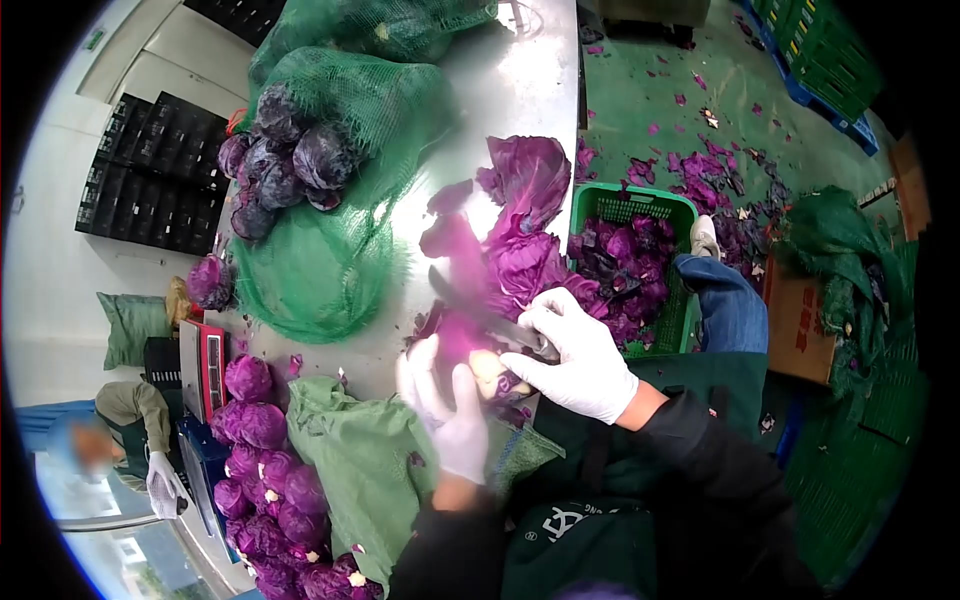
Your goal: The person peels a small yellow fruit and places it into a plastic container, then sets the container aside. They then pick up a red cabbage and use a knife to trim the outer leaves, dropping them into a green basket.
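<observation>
In my right hand, which wears a white glove, is a knife; its blade is smeared by motion and points away to the upper left. My left hand, also gloved in white, grips a red cabbage near the table's front edge. The cabbage's pale cut stem faces up between the two hands, and its far side is blurred. Loose purple outer leaves lie on the metal table just beyond the knife.
A green crate of leaves stands right of the table. Untrimmed cabbages spill from a green mesh sack. Several peeled cabbages sit at the left beside a green woven sack and a red scale. Another person is at far left.
</observation>
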A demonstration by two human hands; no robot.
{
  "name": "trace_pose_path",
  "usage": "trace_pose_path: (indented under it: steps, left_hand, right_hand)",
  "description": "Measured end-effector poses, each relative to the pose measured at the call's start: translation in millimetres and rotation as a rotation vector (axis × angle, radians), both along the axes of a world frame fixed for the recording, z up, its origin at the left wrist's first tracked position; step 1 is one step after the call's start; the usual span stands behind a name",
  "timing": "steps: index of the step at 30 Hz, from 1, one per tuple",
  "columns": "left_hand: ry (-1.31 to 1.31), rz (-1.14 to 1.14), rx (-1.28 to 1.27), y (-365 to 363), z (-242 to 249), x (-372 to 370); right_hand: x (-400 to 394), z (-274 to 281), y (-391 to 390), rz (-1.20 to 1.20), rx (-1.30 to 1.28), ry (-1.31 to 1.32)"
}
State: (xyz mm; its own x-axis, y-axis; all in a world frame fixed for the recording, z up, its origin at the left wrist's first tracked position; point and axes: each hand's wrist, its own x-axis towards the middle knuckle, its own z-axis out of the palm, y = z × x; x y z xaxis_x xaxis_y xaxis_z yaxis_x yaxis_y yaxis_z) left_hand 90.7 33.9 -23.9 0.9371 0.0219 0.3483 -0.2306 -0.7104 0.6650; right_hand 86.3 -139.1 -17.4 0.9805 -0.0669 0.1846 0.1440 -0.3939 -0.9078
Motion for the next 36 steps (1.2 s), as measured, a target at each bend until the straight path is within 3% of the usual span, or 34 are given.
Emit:
trace_pose_path:
  steps: [1,3,4,6,9,11,12,14,16,17,21,23,25,27,33,34,35,36]
  left_hand:
    - [-0.102,-0.024,0.265,6.9,12.3,3.9]
    - [-0.193,-0.158,0.239,3.8,34.7,28.1]
    - [-0.047,-0.390,0.149,5.6,32.1,43.8]
    - [0.031,-0.694,0.219,9.9,18.8,61.2]
    - [0.072,-0.690,0.208,7.4,17.3,59.8]
    - [0.082,-0.554,0.046,6.8,15.1,53.0]
    - [0.107,-0.478,-0.071,12.2,7.2,50.9]
    - [0.221,-0.307,-0.295,21.7,-14.1,58.3]
    - [0.215,-0.157,-0.229,20.6,-14.9,47.9]
    - [0.097,-0.142,-0.056,9.1,-3.9,48.5]
    - [0.233,-0.133,0.177,-0.2,11.5,37.8]
    - [0.135,-0.140,0.168,-0.8,3.7,37.8]
    - [0.023,-0.209,0.101,1.6,-5.1,39.7]
    - [0.124,-0.279,-0.188,-3.9,-8.3,34.4]
    - [0.065,-0.348,-0.087,-1.0,-10.9,34.6]
    - [0.030,-0.371,-0.062,0.9,-10.5,32.5]
    - [-0.012,-0.394,-0.037,1.4,-10.3,31.3]
    - [-0.040,-0.388,-0.036,2.2,-10.0,29.9]
  right_hand:
    - [0.9,-1.1,-0.5,0.012,-0.004,-0.006]
    - [1.4,-3.6,-2.5,0.047,-0.017,-0.013]
    - [2.4,-3.4,-3.7,0.046,-0.051,-0.062]
    - [2.4,-8.7,-12.0,0.064,-0.058,-0.076]
    - [5.9,-36.8,-26.0,-0.017,-0.085,-0.188]
    - [17.8,-81.3,-61.3,-0.139,-0.350,-0.093]
    - [13.2,-96.4,-80.7,-0.220,-0.331,0.032]
    - [7.1,-94.9,-88.0,-0.369,-0.212,0.151]
    - [-5.5,-45.7,-63.2,-0.352,-0.038,0.123]
    - [-8.6,-34.5,-52.7,-0.331,0.022,0.101]
    - [-20.6,-16.9,-13.6,0.012,0.008,0.165]
    - [-17.2,-5.6,-9.5,0.064,0.004,0.217]
    - [-11.7,0.2,-12.0,0.085,-0.066,0.250]
    - [-5.4,-0.7,-14.2,0.115,-0.128,0.257]
    - [14.1,-22.0,-34.3,0.125,-0.310,0.043]
    - [25.6,-32.3,-43.6,-0.015,-0.240,0.005]
    - [33.5,-36.8,-60.6,-0.074,-0.022,0.343]
    - [34.2,-61.6,-73.6,-0.037,-0.014,0.395]
